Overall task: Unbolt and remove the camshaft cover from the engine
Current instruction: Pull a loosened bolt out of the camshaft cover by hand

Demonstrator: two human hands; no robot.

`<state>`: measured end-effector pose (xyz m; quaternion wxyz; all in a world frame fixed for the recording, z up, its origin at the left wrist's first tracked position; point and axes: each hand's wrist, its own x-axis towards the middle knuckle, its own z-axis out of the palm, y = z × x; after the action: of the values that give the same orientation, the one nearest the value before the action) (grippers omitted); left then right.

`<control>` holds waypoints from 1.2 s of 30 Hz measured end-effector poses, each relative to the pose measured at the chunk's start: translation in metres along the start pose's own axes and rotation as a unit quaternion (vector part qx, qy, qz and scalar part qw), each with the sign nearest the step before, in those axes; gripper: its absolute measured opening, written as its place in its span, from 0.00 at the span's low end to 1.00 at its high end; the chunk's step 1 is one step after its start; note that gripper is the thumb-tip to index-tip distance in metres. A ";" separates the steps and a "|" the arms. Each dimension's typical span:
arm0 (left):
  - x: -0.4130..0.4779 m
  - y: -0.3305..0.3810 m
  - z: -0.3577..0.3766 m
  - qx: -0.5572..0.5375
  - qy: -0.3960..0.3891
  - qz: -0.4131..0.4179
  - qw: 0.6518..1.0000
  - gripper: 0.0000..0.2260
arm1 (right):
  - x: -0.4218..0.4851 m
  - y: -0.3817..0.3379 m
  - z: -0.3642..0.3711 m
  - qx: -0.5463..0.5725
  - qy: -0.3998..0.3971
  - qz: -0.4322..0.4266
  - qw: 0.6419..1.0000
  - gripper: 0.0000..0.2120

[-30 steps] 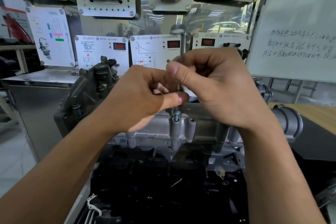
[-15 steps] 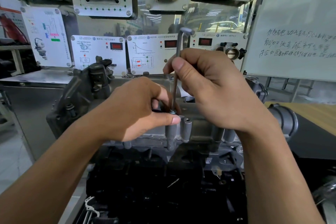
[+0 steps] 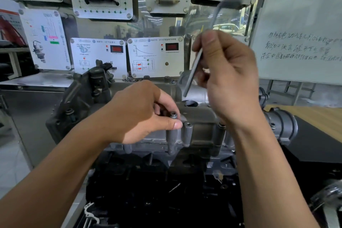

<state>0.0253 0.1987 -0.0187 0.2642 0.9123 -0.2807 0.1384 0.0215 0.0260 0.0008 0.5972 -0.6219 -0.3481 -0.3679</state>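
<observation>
Now the left hand [image 3: 140, 116] has its grip closed on a bolt [image 3: 173, 115] at the near edge of the cover [image 3: 201, 124], thumb and forefinger pinching just under the head. The head stands a little proud of its boss, so the bolt looks slack enough for fingers, which would be quicker than the tool over the last turns and keep it from dropping into the dark engine [image 3: 148, 181] below.

The right hand [image 3: 229, 83] grips the key [image 3: 191, 79] — an L-shaped hex key. Its fingers are wrapped round the long shaft, with the short leg up near the wall panels [image 3: 155, 55]. The tip is tilted down and to the left, held clear above the cover and touching nothing. Kept there it is out of the left hand's way, yet near enough to go into the next socket.

The cover sits on the engine, directly in front of the person and between the two forearms, and it is not yet free. Just right of the pinched bolt, a second bolt [image 3: 188, 124] is seated in its boss with its hex socket showing, and more bosses stand along the front edge. Whether those are loosened I cannot tell.

My judgement — the work is partway through the unbolting stage. Lifting the cover comes only after every bolt is out.

A whiteboard [image 3: 299, 24] stands to the right, with a wooden tabletop [image 3: 318, 114] below it.
</observation>
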 end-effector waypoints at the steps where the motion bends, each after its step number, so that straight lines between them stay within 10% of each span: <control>1: -0.001 0.000 0.000 -0.002 0.000 0.003 1.000 0.06 | 0.003 -0.001 -0.002 0.012 0.021 -0.005 1.000 0.14; 7: -0.002 0.006 -0.008 -0.008 -0.038 0.013 0.999 0.22 | 0.007 0.001 -0.034 -0.133 -0.025 0.001 0.991 0.14; 14: 0.019 0.042 0.017 -0.086 0.103 0.036 0.990 0.09 | 0.001 -0.007 -0.074 -0.186 -0.159 0.052 0.968 0.14; 30: 0.057 0.039 0.023 -0.194 -0.135 0.109 0.966 0.13 | -0.017 0.001 -0.084 -0.183 -0.174 0.043 0.967 0.12; 36: 0.058 0.031 0.034 -0.252 -0.108 0.132 0.953 0.11 | -0.017 0.003 -0.086 -0.145 -0.175 0.032 0.973 0.11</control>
<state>0.0569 0.1322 -0.0114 0.4334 0.7801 -0.4512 -0.0023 0.0120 -0.0600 -0.0139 0.4414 -0.7676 -0.3702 -0.2809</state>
